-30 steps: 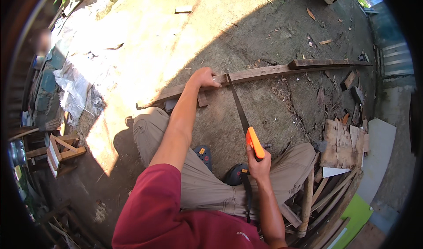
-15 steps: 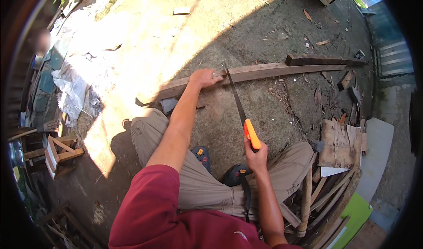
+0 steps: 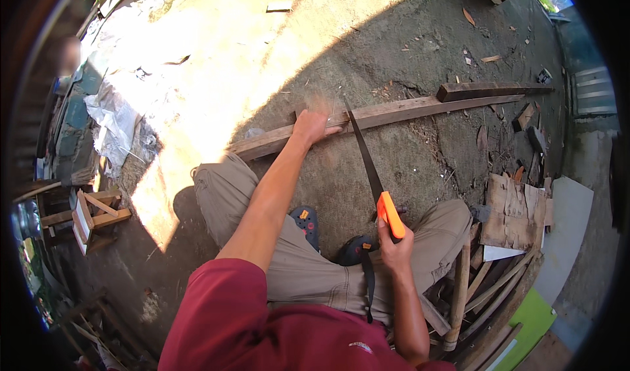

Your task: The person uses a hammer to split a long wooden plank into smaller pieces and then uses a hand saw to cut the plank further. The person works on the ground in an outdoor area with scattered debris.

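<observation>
A long wooden beam [image 3: 407,111] lies across the ground in front of me. My left hand [image 3: 312,127] is on its left part, with the thumb along the near side and the fingers, smeared by motion, over the far side. In my right hand [image 3: 396,247] is a handsaw [image 3: 367,159] with an orange handle and a dark blade. The blade points away from me and its far end overlaps the beam just right of my left hand; I cannot tell whether they touch. A small wood block [image 3: 300,109] shows beyond the beam.
A shorter dark timber [image 3: 492,90] lies at the beam's right end. Scrap boards [image 3: 512,213] and sticks are piled by my right knee. A small wooden stool-like frame [image 3: 88,217] and crumpled plastic sheeting [image 3: 113,131] are at the left.
The beam's left part has come nearer to me with my left hand, over the small pieces under it. The saw has shifted slightly right. My view has shifted a little.
</observation>
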Tool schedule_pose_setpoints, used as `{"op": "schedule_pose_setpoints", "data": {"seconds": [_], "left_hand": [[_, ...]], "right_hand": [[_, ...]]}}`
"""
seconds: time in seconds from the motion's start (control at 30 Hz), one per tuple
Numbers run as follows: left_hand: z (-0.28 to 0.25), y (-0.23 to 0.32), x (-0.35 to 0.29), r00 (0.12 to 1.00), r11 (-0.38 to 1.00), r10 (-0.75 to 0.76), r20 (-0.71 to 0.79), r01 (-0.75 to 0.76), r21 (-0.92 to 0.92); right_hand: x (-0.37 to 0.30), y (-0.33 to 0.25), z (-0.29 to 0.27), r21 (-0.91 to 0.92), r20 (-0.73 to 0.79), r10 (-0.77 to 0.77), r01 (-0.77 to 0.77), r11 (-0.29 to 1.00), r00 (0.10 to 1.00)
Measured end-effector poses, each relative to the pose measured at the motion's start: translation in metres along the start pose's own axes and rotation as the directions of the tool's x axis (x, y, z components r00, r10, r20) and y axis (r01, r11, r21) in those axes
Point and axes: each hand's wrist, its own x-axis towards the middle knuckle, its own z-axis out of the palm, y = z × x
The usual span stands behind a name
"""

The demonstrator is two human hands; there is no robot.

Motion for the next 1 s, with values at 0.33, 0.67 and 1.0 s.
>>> {"op": "schedule_pose_setpoints", "data": {"seconds": [0.33,0.67,1.0], "left_hand": [[-0.010,0.019,-0.013,0.985,0.993,-0.113,0.131,0.107,0.058],[-0.005,0.019,-0.014,0.993,0.992,-0.089,0.074,0.082,0.096],[0.001,0.016,-0.017,0.996,0.993,-0.079,0.046,0.074,0.092]], "right_hand": [[0.000,-0.022,-0.004,-0.100,0.002,-0.045,0.045,0.994,0.999],[0.017,-0.039,-0.029,-0.044,0.085,0.091,-0.088,0.995,0.992],[-0.012,-0.056,-0.042,-0.204,0.022,0.110,-0.104,0.973,0.994]]}}
